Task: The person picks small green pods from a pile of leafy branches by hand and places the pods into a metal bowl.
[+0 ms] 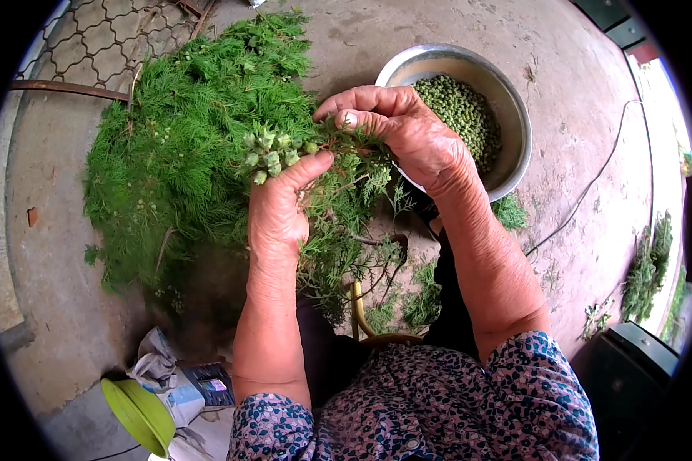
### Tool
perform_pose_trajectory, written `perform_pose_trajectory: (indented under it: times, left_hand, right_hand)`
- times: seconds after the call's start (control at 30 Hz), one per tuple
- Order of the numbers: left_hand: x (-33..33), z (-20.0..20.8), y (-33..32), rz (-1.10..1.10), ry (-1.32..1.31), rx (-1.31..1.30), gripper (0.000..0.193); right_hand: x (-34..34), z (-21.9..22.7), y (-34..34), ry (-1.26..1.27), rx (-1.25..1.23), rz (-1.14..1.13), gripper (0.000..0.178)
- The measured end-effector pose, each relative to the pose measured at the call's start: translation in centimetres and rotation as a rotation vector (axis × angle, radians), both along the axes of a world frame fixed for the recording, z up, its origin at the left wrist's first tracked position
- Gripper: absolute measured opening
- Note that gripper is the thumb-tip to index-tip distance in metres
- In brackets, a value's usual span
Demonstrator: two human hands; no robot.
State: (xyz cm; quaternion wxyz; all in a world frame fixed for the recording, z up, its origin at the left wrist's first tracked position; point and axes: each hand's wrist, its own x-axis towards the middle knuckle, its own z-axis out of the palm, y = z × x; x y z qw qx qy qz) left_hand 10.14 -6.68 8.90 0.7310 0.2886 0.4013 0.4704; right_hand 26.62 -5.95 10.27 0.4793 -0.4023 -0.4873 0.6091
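Note:
Pale green, knobby cones [271, 154] cluster on an evergreen sprig [354, 146] held up between my hands. My left hand [283, 196] grips the sprig from below, its thumb lying just under the cones. From the right, my right hand [415, 131] closes over the sprig's leafy part, thumb and forefinger bent close together; its other fingertips are hidden. Feathery twigs hang below my hands toward my lap. Just beyond my right wrist stands a wide metal basin [521, 146], partly filled with small green cones [460, 115].
A large heap of cut evergreen branches [200, 146] covers the concrete floor at left. A yellow-green plastic basin [134, 415] and bags [181, 388] lie at lower left. A dark box [630, 376] stands at lower right. A thin cable [592, 188] crosses the floor.

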Motion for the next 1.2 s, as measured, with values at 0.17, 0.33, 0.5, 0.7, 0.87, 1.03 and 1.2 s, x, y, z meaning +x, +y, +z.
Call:
perform_pose_trajectory:
  times: [0.17,0.33,0.5,0.7,0.87,1.03,1.2]
  left_hand:
    - [0.1,-0.1,0.0,0.024,0.017,0.020,0.033]
    - [0.0,0.1,0.0,0.032,0.018,0.001,0.034]
    - [0.1,0.5,-0.1,0.039,0.059,-0.015,0.033]
    - [0.1,0.0,-0.2,0.035,0.013,0.039,0.035]
    - [0.3,0.9,-0.2,0.009,0.024,-0.004,0.035]
    - [0.3,0.7,-0.1,0.024,0.070,0.015,0.035]
    - [0.1,0.1,0.0,0.046,-0.011,-0.050,0.034]
  right_hand:
    - [0.1,-0.1,0.1,0.006,0.008,-0.007,0.019]
    - [0.0,0.0,0.0,0.037,-0.041,-0.015,0.019]
    - [0.4,0.0,0.0,-0.019,0.063,0.027,0.021]
    - [0.3,0.1,0.1,-0.040,0.135,0.087,0.024]
    - [0.3,0.1,0.0,-0.049,0.073,0.022,0.020]
    - [0.1,-0.6,0.3,0.010,0.010,-0.092,0.017]
    - [-0.4,-0.2,0.2,-0.040,-0.001,-0.178,0.014]
